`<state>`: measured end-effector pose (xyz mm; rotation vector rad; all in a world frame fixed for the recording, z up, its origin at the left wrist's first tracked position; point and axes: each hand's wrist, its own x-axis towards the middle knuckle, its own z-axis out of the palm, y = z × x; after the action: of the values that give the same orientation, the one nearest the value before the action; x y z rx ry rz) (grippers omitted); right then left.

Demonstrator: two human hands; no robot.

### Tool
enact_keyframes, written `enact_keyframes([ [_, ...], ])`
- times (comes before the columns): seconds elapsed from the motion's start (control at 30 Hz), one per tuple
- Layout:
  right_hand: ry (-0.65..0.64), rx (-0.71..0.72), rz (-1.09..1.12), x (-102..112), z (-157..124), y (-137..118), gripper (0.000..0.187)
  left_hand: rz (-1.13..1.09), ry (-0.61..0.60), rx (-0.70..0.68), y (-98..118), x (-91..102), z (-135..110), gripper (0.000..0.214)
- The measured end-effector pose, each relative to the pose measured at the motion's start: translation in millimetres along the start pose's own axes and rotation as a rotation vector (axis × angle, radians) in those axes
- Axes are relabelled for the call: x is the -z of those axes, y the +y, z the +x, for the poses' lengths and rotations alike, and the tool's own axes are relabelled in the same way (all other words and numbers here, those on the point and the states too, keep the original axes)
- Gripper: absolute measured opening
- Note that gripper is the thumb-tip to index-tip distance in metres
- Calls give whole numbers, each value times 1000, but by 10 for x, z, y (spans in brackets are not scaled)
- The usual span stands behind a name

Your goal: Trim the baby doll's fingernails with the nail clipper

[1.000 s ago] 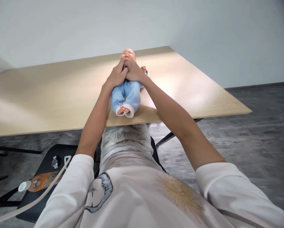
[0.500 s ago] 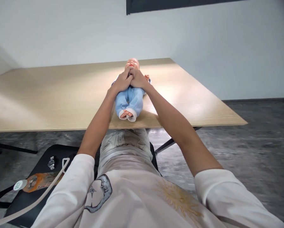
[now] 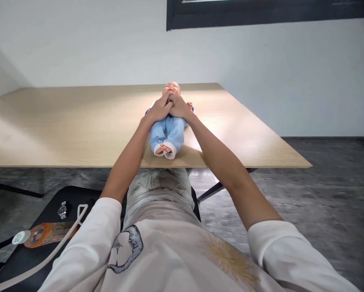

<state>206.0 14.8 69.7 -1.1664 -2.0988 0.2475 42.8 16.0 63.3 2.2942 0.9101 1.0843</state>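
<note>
A baby doll (image 3: 167,134) in a blue fleece suit with white cuffs lies on its back on a light wood table (image 3: 63,129), its bare feet toward me. Its head (image 3: 172,87) points away from me. My left hand (image 3: 159,108) and my right hand (image 3: 179,106) lie together on the doll's chest, fingers clasped over each other. They hide the chest and most of its near arm. The doll's small hand (image 3: 189,105) shows beyond my right hand.
The table's near edge runs just past the doll's feet, above my lap. To the lower left, a black seat (image 3: 44,211) holds a wristwatch (image 3: 62,210) and an orange packet (image 3: 49,234), with a pale cord (image 3: 57,247) across it. A dark window frame (image 3: 261,12) tops the white wall.
The view has levelled and tilted up, so the table edges sit flatter and more of the window frame shows. My hands stay clasped on the doll's chest, and the doll has not shifted on the table.
</note>
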Motion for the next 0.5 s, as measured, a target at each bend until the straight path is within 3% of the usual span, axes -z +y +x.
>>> enact_keyframes([
  [0.3, -34, -15, 17, 7, -1, -28, 19, 0, -4, 11, 17, 9, -10, 54],
  [0.5, -26, -51, 33, 61, -70, -187, 20, 14, -5, 20, 76, 11, -35, 54],
])
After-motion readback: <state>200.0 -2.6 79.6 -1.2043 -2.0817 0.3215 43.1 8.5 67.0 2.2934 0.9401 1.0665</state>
